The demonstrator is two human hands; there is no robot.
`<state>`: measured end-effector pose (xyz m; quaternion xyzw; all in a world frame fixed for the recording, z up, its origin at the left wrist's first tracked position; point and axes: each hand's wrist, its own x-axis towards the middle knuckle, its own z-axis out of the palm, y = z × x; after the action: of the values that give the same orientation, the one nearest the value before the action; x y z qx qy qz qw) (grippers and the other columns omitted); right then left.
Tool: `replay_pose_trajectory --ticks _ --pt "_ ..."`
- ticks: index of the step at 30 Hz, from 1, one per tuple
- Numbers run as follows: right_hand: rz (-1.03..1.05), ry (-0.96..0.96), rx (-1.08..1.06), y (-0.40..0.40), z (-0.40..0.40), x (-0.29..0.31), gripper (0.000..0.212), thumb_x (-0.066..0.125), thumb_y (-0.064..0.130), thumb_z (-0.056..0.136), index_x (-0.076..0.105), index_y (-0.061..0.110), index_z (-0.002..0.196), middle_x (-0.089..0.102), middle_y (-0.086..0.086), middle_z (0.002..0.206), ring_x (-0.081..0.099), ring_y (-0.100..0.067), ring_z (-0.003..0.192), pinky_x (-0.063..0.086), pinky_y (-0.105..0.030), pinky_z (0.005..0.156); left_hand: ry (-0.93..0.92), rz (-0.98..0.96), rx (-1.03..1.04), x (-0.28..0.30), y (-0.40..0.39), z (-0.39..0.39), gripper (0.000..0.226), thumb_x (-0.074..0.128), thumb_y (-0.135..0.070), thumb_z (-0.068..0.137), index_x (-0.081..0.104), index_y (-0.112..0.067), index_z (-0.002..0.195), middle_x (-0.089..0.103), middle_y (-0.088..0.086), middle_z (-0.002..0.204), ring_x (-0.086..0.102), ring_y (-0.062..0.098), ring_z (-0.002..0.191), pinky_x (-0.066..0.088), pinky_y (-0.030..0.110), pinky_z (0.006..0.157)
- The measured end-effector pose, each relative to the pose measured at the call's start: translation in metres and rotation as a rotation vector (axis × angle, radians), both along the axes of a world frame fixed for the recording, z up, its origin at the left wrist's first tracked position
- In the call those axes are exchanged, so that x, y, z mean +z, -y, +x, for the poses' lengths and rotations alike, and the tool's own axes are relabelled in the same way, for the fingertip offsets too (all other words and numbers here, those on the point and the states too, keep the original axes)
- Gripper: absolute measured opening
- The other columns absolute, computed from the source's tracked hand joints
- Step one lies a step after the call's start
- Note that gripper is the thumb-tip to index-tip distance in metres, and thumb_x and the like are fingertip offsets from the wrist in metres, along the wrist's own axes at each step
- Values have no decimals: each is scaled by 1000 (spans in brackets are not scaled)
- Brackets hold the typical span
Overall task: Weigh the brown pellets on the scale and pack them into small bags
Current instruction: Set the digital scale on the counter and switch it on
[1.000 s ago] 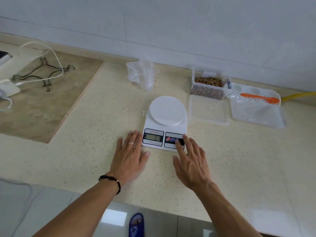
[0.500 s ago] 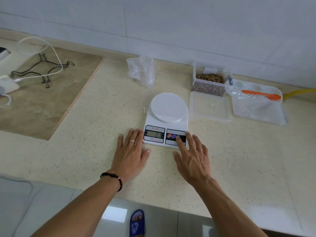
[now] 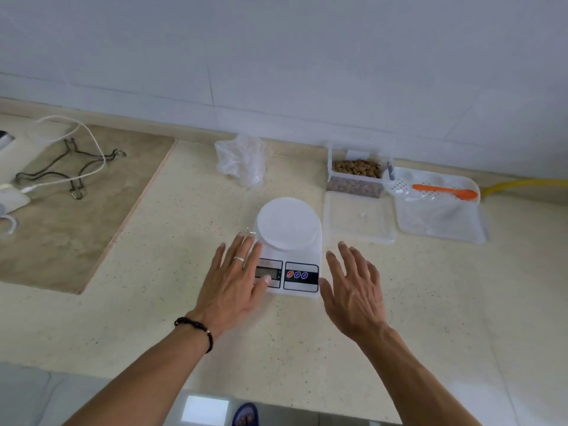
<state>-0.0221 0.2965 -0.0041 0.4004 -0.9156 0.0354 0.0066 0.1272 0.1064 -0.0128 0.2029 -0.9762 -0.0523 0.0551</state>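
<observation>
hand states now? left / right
Left hand: open, fingers straight, lying over the left edge of the scale, holding nothing.
Right hand: open, fingers spread, beside the scale's right edge, holding nothing.

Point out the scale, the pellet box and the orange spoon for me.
scale [image 3: 288, 222], head view, middle of the round white platform.
pellet box [image 3: 356, 166], head view, brown pellets at its open top.
orange spoon [image 3: 439, 189], head view, middle of the handle.
</observation>
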Motion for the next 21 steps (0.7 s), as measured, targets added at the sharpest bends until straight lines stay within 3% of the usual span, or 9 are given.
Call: replay_pose_trajectory --ticks 7,15,21 --pt "2 -70 -116 -22 -73 49 56 32 46 92 51 15 135 48 -14 144 48 -33 131 41 -53 101 -22 -64 -134 43 -8 -83 62 29 -47 96 50 -6 138 46 14 146 36 33 140 35 55 109" --pt "-48 -63 -230 -68 -183 70 58 31 46 90 51 13 134 55 -13 137 52 -33 126 45 -51 98 2 -65 -268 51 -59 -209 61 31 -48 96 54 -8 134 53 11 140 40 30 138 34 54 109" --pt "-22 -63 -188 -97 -298 56 45 44 34 85 62 10 118 65 -10 116 63 -32 102 52 -44 76 23 -38 -312 39 -102 -317 58 33 -46 95 54 -8 133 55 10 138 43 30 136 35 50 111"
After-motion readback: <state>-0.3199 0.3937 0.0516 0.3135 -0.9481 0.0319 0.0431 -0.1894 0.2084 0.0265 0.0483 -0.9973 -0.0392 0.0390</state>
